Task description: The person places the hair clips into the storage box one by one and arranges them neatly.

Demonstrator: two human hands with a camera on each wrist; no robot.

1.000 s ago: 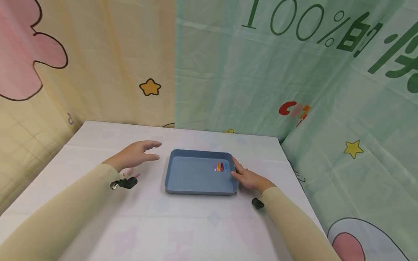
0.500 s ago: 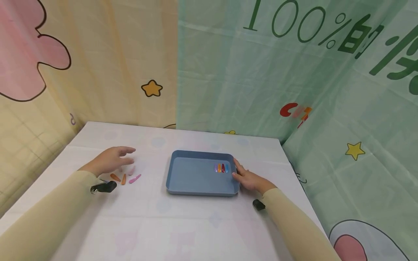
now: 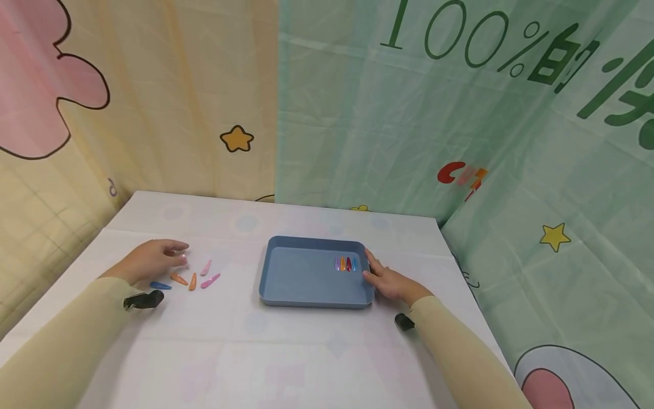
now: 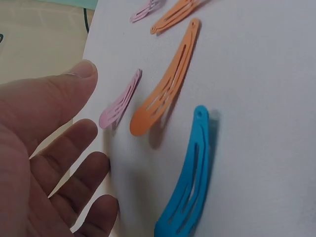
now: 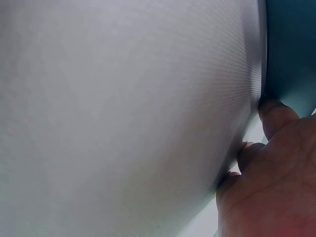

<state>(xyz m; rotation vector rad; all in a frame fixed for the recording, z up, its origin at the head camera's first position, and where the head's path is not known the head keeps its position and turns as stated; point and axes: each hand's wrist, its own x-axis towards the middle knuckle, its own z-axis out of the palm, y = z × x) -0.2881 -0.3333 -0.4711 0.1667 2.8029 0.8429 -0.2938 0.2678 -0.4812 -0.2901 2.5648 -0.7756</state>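
Observation:
My left hand [image 3: 148,261] hovers at the left of the table, fingers spread and slightly bent. In the left wrist view nothing lies between its thumb and fingers [image 4: 81,180]. A pink snap hair clip [image 4: 120,101] is closest to its fingertips. Around it lie an orange hair clip [image 4: 168,81], a blue hair clip [image 4: 190,177], another orange clip [image 3: 192,282] and more pink clips [image 3: 210,280]. My right hand [image 3: 392,280] holds the right wall of a blue-grey tray [image 3: 314,302], thumb at the rim. Several coloured clips [image 3: 343,264] stand in a row inside it.
A white patterned cloth covers the table [image 3: 286,363]. Printed curtains [image 3: 352,125] enclose its back and sides. A black wrist camera [image 3: 145,299] sits below the left hand, and another [image 3: 405,322] under the right wrist.
My left hand has moved left and toward me, from beside the tray to the loose clips, which have come into view. The right hand and tray stay put.

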